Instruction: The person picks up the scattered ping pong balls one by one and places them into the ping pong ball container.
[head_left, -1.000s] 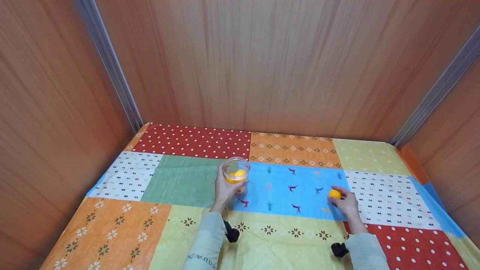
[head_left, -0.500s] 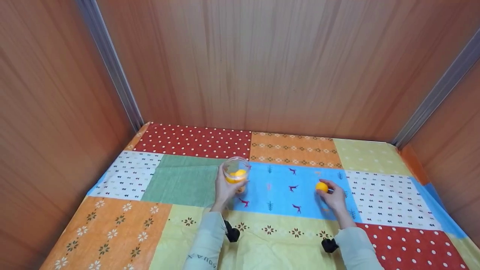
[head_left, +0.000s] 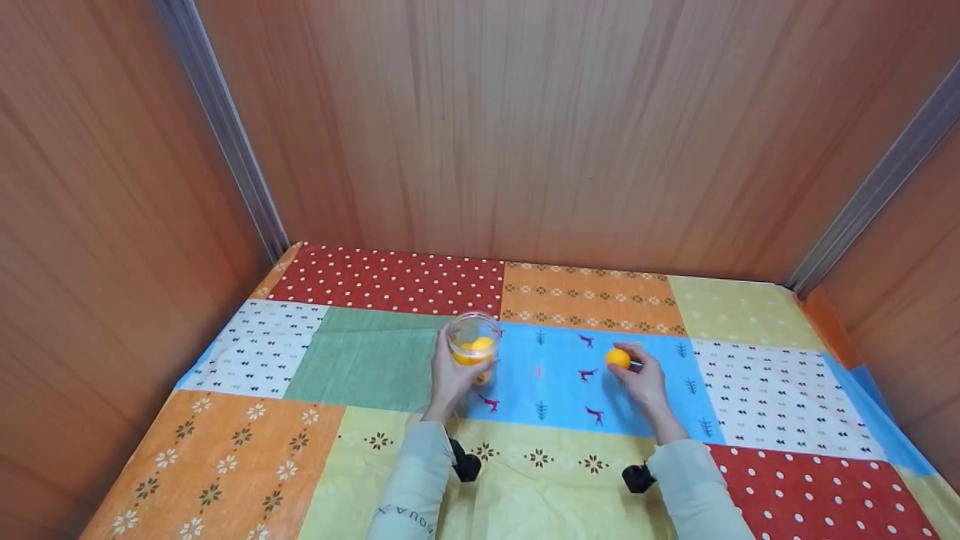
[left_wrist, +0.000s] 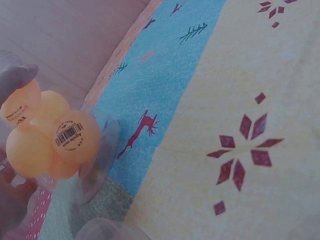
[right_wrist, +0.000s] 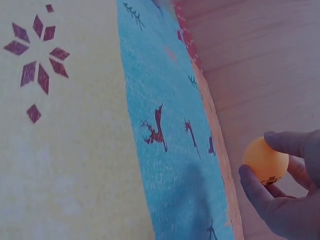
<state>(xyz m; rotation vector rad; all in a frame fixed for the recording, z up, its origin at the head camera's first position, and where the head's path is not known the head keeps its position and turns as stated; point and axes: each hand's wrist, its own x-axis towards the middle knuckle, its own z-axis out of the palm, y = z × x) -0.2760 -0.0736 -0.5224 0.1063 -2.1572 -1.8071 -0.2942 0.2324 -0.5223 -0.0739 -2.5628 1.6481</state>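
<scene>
My left hand (head_left: pixel 452 379) grips a clear jar (head_left: pixel 474 325) around its side, with the open mouth facing up. Inside it, several orange ping-pong balls (left_wrist: pixel 75 136) are piled together, some with printed lettering. To the right, my right hand (head_left: pixel 643 377) pinches a single orange ping-pong ball (head_left: pixel 618 358) between thumb and fingertips. In the right wrist view that ball (right_wrist: pixel 265 161) is held above the cloth, a shadow lying on the blue patch. Part of the jar's near side is hidden behind the left thumb and palm.
A patchwork tablecloth (head_left: pixel 390 360) in printed squares covers the table. Wood-grain panels (head_left: pixel 525 135) rise behind and on both sides, with grey metal posts (head_left: pixel 229 139) at the corners. Black camera mounts (head_left: pixel 638 478) sit at both wrists.
My right hand has moved left across the blue patch, carrying the ping-pong ball closer to the jar. The left hand and the jar have stayed in place.
</scene>
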